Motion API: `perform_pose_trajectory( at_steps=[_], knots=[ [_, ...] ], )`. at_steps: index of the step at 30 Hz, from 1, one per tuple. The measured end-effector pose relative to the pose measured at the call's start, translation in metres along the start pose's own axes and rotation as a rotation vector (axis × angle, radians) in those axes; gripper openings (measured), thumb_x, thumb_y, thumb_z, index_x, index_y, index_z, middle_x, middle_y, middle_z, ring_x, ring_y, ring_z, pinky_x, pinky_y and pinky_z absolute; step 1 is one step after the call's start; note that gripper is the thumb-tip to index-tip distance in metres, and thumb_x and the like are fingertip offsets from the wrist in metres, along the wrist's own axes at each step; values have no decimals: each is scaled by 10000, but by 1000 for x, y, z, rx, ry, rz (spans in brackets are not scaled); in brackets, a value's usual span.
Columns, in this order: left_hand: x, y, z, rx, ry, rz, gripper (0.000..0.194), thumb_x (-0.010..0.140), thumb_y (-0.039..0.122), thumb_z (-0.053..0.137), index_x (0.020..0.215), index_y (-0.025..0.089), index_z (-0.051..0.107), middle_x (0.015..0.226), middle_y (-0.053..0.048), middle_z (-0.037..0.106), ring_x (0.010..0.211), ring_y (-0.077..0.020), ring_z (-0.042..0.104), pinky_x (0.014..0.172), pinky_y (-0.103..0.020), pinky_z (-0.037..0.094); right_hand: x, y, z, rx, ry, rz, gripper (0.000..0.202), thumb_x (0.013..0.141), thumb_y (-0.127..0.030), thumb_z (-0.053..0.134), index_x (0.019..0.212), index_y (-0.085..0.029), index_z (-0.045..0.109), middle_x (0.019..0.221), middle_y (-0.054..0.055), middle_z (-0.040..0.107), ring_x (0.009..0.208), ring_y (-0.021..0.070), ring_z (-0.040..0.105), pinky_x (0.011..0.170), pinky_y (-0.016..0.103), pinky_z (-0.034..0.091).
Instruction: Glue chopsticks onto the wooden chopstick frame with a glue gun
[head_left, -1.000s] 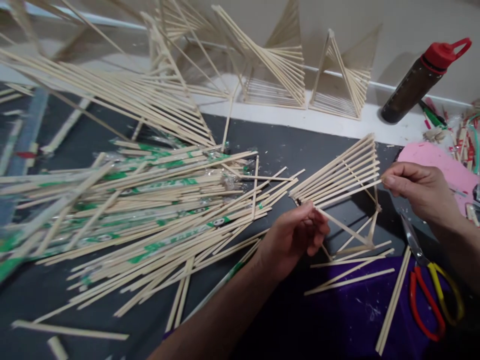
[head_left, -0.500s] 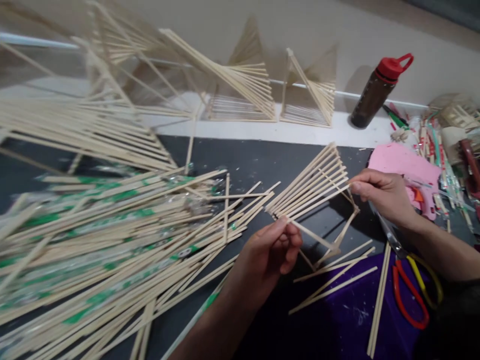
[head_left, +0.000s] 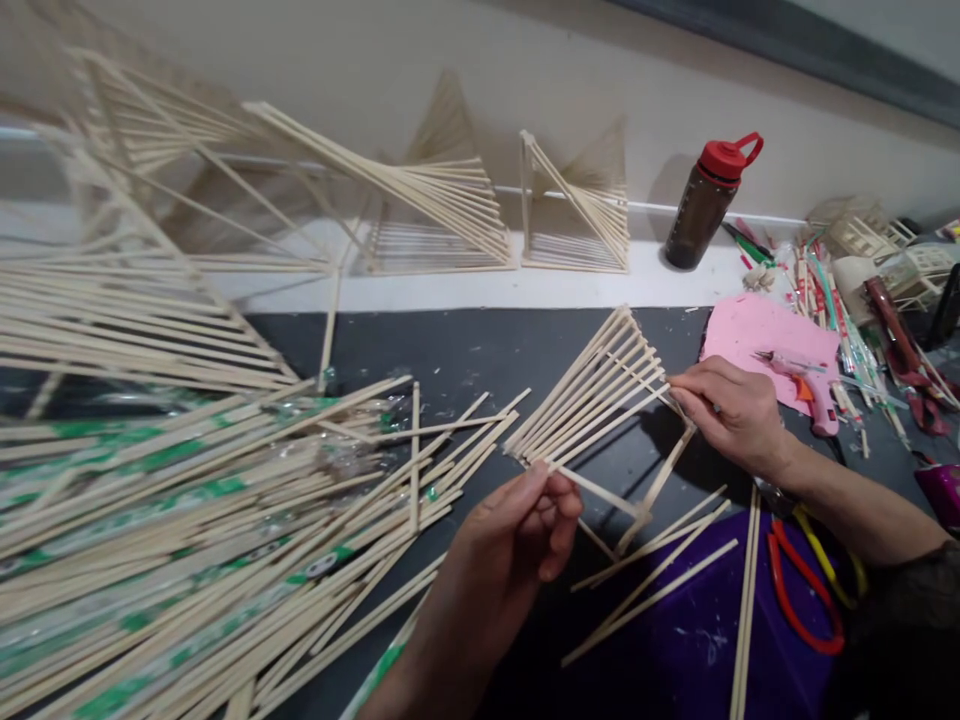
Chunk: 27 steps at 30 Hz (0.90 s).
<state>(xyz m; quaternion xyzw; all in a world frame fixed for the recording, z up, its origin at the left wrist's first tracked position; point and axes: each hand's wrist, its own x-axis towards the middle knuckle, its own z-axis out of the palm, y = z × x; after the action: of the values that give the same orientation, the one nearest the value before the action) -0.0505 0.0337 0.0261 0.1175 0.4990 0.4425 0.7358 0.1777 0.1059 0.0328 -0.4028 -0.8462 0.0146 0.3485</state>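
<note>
View: head, 1 camera.
Stick frame (head_left: 592, 400): above the desk (head_left: 450, 350), in from its far edge, tilted, its row of thin sticks fanning toward the far edge. Held between the 2 hands, likely to steady it without pressing on its joints.
Left hand (head_left: 517, 530): thumb and forefinger closed on the frame's near-left corner, other fingers half curled, holding nothing else I can see. Looks like the anchor side.
Right hand (head_left: 731, 410): thumb and forefinger pinched on the right end of the front stick (head_left: 619, 425), palm part closed. A grip at the tip probably keeps it in line with its row.
Stick pile (head_left: 300, 560): left of left hand, mixed with green-marked wrappers, close enough to pick from.
Loose sticks (head_left: 660, 600): 3 crossing at the purple sheet (head_left: 697, 650), just below the frame.
Scissors (head_left: 806, 595): handles toward the near edge, blades mostly hidden by right wrist. Handy for right hand, I'd say.
Glue gun (head_left: 821, 395): beyond right hand, lying on the pink mat (head_left: 739, 325), likely to keep drips off the desk.
Bottle (head_left: 701, 205): upright on the white ledge (head_left: 420, 292) past the far edge, away from the sticks.
Twisted stick models (head_left: 450, 205): standing along the same ledge, against the wall.
</note>
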Motion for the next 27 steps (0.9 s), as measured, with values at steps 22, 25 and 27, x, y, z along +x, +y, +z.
perform_pose_trajectory(
  at_steps=[22,25,27],
  knots=[
    [1,-3,-2,17,3,23,478,533,516,882,651,126,632,554,7,598,402,-39,403,347,-155,312,10,4,3,21,26,-20,199,954,-217,544,868,-178,719,789,47,727,706,124,666,608,240,502],
    [2,-4,-2,22,0,17,467,538,506,883,642,130,626,543,13,589,397,-37,398,343,-152,300,10,4,3,37,49,-27,178,944,-211,561,872,-169,719,787,58,727,700,131,667,601,247,503],
    [2,-4,-2,29,-7,16,455,551,495,879,641,131,622,530,19,577,395,-35,396,344,-148,298,10,4,4,42,63,-32,166,938,-206,569,877,-174,720,789,56,728,699,131,667,604,246,507]
  ],
)
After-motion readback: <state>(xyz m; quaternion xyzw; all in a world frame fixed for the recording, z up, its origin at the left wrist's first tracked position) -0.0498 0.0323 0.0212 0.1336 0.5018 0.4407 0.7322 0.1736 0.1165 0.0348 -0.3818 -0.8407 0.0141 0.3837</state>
